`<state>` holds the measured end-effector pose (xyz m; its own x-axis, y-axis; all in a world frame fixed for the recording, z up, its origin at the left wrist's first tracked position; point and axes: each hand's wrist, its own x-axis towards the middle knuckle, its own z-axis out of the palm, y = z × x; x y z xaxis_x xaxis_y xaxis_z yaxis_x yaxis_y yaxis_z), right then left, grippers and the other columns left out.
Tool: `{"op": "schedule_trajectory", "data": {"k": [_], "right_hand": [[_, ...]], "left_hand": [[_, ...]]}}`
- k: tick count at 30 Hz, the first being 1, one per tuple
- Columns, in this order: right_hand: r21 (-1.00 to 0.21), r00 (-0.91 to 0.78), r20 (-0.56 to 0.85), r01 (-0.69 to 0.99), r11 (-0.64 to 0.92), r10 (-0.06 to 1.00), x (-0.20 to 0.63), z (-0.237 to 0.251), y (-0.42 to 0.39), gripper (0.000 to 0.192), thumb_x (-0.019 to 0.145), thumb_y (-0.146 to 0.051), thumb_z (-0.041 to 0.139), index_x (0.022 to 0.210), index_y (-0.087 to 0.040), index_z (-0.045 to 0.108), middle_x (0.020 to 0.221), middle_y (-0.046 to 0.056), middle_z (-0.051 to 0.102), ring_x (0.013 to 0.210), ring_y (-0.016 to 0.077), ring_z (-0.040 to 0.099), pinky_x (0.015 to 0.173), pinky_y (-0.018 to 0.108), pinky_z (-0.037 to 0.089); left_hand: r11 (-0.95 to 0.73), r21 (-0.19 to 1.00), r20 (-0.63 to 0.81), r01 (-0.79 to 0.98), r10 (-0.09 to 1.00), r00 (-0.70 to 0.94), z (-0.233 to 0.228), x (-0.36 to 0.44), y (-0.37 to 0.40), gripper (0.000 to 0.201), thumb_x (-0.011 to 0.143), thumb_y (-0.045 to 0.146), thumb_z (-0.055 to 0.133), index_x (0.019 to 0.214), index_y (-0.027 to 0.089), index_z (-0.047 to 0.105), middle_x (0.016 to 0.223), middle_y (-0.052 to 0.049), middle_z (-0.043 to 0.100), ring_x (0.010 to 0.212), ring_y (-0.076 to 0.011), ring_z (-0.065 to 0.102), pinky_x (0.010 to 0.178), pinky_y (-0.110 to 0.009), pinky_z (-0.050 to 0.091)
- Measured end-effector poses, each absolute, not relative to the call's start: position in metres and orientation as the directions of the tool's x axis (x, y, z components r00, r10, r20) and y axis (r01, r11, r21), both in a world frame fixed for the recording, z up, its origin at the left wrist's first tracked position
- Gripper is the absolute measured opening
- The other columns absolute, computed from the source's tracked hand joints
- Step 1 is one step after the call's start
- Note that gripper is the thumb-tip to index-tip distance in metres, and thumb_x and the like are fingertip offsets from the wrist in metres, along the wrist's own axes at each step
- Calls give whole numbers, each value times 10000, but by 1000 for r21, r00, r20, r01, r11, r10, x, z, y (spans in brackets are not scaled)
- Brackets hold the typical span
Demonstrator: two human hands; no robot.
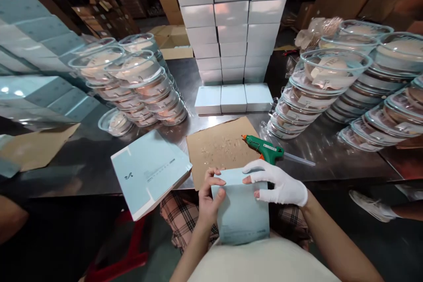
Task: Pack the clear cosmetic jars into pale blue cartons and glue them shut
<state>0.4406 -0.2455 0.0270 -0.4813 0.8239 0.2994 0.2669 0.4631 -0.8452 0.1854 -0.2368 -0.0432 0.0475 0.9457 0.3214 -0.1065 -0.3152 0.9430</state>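
1. Head view, grip: both hands are closed on a pale blue flat carton at lower centre of the frame, just below the table edge and over the person's lap. The bare left hand clasps its left edge near the top, thumb on the face and fingers curled behind. The right hand, in a white glove with the fingertips cut off, lies across the upper right corner, thumb and forefinger pinching the top flap.

2. Head view, handling: the carton looks to be thin printed board, light and fairly stiff along its length but easily creased at the flaps. The coated face appears smooth and may slide against the glove. In my judgement the soundest hold is at the side edges and folded corners, not on the open face, which would dent.

3. Head view, nearby items: a green glue gun lies just above the right hand, partly on a brown cardboard sheet flecked with glue residue, well within reach. A stack of unfolded blue cartons sits at the table edge, left of centre.

4. Head view, surroundings: finished white boxes are stacked at upper centre. Clear lidded containers stand piled at left, with more containers at right, on the steel table.
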Motion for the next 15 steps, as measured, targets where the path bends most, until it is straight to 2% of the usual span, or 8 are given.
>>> {"op": "schedule_trajectory", "data": {"k": [1,3,5,6,8,12,14,15], "right_hand": [[-877,-441,270,255,407,856,443,22,-251,475,840,-392,845,1291,-281,741,1425,122,622,1319,260,618,1137,458,488],[-951,-348,155,200,235,924,446,10,-266,945,682,-592,932,1501,-286,572,1590,178,464,1439,327,526,1147,517,473],[-994,-313,31,89,62,949,446,-1,-282,1265,587,-784,874,1630,-269,378,1623,233,408,1471,367,496,1143,559,465],[-1000,-319,-9,23,-2,948,445,-4,-289,1275,607,-843,813,1641,-257,354,1607,244,433,1464,370,507,1147,565,457],[-993,-326,-24,-102,-61,945,441,-4,-297,1154,685,-867,746,1600,-241,425,1549,238,516,1438,359,538,1164,551,441],[-977,-296,-29,-195,-90,955,435,10,-288,806,856,-667,769,1511,-270,518,1463,193,616,1341,296,623,1127,497,480],[-978,-388,-24,-182,-101,921,435,12,-281,848,837,-678,783,1526,-266,511,1505,191,588,1386,297,591,1170,507,439],[-984,-431,0,-163,-78,903,435,10,-279,963,759,-724,822,1539,-253,508,1536,192,561,1436,319,544,1206,519,398]], "left_hand": [[-315,943,318,-103,948,9,-42,183,-237,384,858,585,775,827,213,683,1065,-68,646,1078,-252,667,964,-388,533],[-314,940,289,-136,941,-176,-40,176,-236,350,873,562,771,898,229,666,1141,-54,666,1093,-241,674,972,-368,534],[-344,909,219,-235,875,-432,-40,169,-234,312,929,565,707,1020,274,641,1211,-18,674,1118,-217,675,972,-334,541],[-359,884,164,-300,838,-520,-41,167,-232,304,950,576,677,1071,301,626,1218,2,680,1119,-200,674,967,-311,546],[-327,844,37,-425,826,-562,-43,166,-229,336,928,604,703,1100,329,618,1151,30,702,1035,-165,682,906,-253,563],[-82,816,-209,-572,882,-423,-48,176,-219,487,770,635,853,1040,294,633,945,45,690,756,-120,632,688,-198,565],[-42,795,-269,-605,870,-414,-48,184,-214,557,758,698,828,1102,306,630,1002,43,685,827,-127,646,726,-206,577],[-43,785,-284,-618,862,-421,-47,188,-212,587,769,731,797,1150,320,621,1068,39,683,905,-137,657,778,-216,586]]}}
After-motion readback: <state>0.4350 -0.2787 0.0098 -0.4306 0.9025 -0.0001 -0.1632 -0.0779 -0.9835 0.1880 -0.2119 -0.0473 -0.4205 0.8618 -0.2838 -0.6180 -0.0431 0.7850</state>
